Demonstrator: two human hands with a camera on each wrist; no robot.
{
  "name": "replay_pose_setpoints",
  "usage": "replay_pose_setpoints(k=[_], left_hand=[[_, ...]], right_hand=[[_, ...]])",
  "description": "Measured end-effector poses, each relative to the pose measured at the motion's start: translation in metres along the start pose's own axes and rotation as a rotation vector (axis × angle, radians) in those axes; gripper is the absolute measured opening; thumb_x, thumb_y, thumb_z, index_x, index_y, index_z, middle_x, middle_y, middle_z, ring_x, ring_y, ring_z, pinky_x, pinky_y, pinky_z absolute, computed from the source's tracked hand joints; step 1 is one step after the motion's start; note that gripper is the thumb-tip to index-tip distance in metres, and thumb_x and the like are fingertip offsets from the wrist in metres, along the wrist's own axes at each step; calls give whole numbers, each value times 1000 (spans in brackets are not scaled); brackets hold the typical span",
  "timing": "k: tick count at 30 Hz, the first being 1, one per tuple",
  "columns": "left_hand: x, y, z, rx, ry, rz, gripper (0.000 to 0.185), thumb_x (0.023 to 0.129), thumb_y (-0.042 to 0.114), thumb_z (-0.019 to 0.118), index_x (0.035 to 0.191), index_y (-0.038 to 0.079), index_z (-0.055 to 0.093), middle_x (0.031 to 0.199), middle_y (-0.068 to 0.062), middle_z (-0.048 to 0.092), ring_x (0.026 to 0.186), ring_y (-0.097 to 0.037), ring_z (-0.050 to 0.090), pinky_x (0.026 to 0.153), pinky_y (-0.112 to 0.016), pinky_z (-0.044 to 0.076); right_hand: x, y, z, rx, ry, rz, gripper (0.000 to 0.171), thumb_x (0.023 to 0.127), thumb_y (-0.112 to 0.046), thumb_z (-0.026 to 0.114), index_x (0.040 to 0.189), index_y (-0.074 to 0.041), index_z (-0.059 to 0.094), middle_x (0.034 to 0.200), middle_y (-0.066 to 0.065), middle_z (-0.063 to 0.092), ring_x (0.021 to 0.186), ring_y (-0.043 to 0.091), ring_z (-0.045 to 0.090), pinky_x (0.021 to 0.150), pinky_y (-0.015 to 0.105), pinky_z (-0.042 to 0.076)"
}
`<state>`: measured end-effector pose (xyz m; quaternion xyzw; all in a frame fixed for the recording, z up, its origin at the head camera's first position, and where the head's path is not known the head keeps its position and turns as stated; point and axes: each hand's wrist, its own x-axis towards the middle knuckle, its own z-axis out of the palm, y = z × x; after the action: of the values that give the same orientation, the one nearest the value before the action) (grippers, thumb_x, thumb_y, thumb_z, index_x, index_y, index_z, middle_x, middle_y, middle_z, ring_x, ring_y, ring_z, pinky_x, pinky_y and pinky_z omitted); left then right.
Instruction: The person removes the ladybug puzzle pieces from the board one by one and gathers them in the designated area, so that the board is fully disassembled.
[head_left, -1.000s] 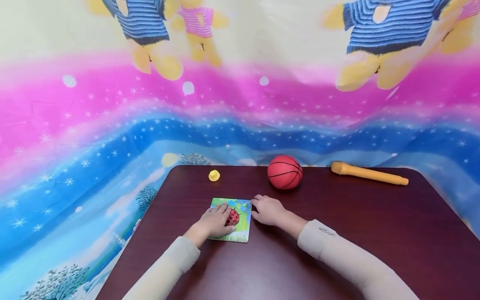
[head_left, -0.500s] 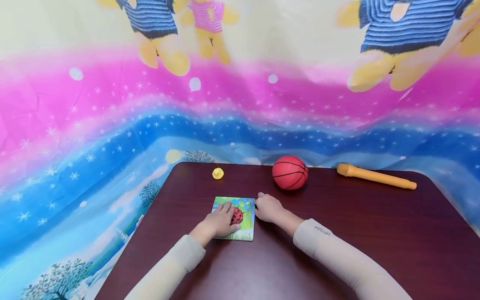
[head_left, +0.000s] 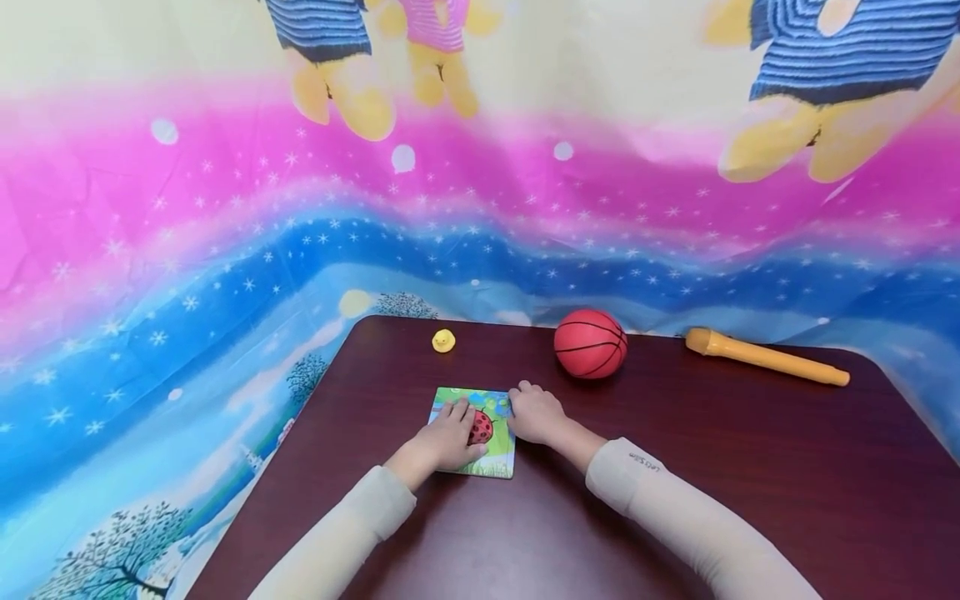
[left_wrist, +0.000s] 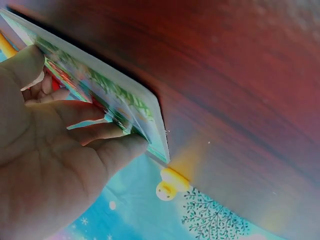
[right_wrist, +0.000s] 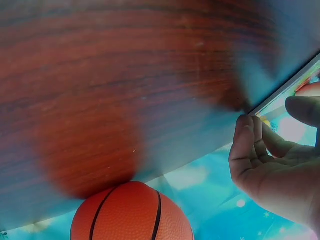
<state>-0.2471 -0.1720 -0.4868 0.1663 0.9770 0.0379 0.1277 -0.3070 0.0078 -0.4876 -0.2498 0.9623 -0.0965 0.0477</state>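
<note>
A square ladybug picture board (head_left: 495, 457) lies flat on the dark table, its red spotted ladybug partly covered. My left hand (head_left: 447, 437) rests on its left half with fingers spread; in the left wrist view, the left hand (left_wrist: 65, 135) has its thumb and fingers stretched over the picture. At the board's upper right corner is my right hand (head_left: 537, 414), fingers curled. From the right wrist view, the right hand (right_wrist: 277, 172) has its fingertips at the board's edge (right_wrist: 280, 95) and its thumb over the top; it appears to pinch the corner, though exact contact is partly hidden.
Along the far side of the table (head_left: 637, 517) stand a small yellow duck (head_left: 443, 341), a red basketball (head_left: 590, 344) and a yellow toy microphone (head_left: 768, 357). A printed cloth (head_left: 480, 192) hangs close behind the table's far edge.
The fingers of my right hand have curled in at the board's corner. My left hand stays on the board. The whole scene has shifted slightly right as the head view turned.
</note>
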Motion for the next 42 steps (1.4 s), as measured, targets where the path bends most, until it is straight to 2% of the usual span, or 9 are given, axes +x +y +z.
replay_pose_setpoints(k=[5, 8, 13, 18, 24, 31, 42], left_hand=[[1, 0, 0, -1, -3, 2, 76, 95, 51, 46, 147, -1, 27, 154, -19, 19, 139, -41, 19, 108, -46, 32], [1, 0, 1, 4, -3, 0, 76, 95, 51, 47, 147, -1, 27, 154, -19, 19, 139, -42, 19, 109, -45, 31], [-1, 2, 4, 14, 19, -19, 75, 94, 52, 47, 147, 1, 29, 154, -17, 22, 139, -39, 22, 104, -47, 37], [-6, 6, 8, 2, 11, -48, 74, 94, 52, 47, 147, 4, 29, 154, -14, 22, 140, -36, 22, 100, -50, 40], [-5, 8, 4, -15, 17, -68, 74, 94, 51, 48, 147, 4, 29, 154, -14, 21, 140, -36, 21, 99, -52, 40], [-1, 9, 2, -17, 8, -78, 74, 95, 50, 46, 148, 3, 26, 155, -14, 18, 141, -36, 18, 105, -50, 35], [-1, 11, 3, 21, -9, -89, 73, 96, 51, 42, 149, 4, 23, 156, -13, 17, 142, -35, 17, 109, -45, 30]], right_hand=[[2, -3, -4, 49, 7, 17, 22, 85, -17, 61, 102, -4, 67, 93, 8, 54, 77, 20, 51, 62, 37, 47], [3, -3, -5, 92, 10, 23, 18, 85, -14, 60, 98, -4, 68, 89, 6, 54, 75, 17, 50, 60, 35, 45], [4, 0, -3, 195, 11, 50, 22, 86, -12, 59, 103, -4, 69, 92, 6, 57, 80, 18, 52, 68, 36, 47], [3, 5, 3, 286, -5, 76, 26, 85, -12, 58, 108, -5, 70, 98, 5, 60, 88, 18, 56, 76, 36, 49], [6, 6, 1, 287, 23, 82, 25, 85, -10, 57, 106, -5, 69, 99, 6, 60, 91, 20, 57, 76, 38, 50], [9, 3, 0, 215, 22, 91, 20, 85, -10, 59, 102, -5, 68, 96, 4, 58, 88, 17, 55, 73, 36, 50], [10, 5, 0, 353, 33, 161, 25, 80, -6, 59, 103, -4, 68, 101, 6, 62, 94, 20, 58, 79, 38, 51]])
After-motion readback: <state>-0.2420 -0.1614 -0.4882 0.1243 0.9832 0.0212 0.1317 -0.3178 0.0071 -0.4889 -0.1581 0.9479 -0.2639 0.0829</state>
